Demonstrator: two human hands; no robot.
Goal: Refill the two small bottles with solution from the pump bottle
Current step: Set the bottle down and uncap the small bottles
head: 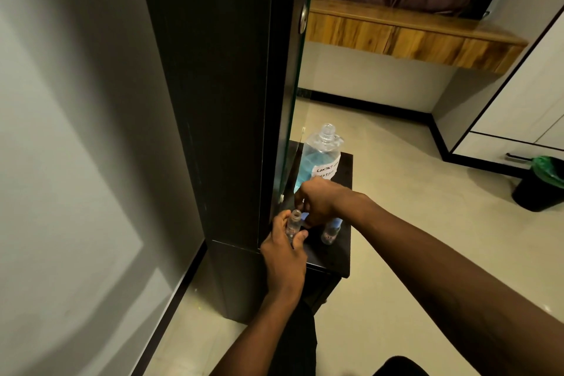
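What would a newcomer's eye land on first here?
The two hands meeting over the dark table: the left hand grips an uncapped small bottle, the right hand curls beside its neck. Behind them stands a large open bottle of blue liquid with a handwritten label; a second small bottle sits under the right wrist.

Bare forearms (427,256), left hand (283,258), right hand (319,203), black trousers (297,342) covering the legs at the lower edge

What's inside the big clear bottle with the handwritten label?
Blue liquid fills the big clear plastic bottle partway up; the top and open neck look empty. The right hand covers its base, so the bottom is hidden.
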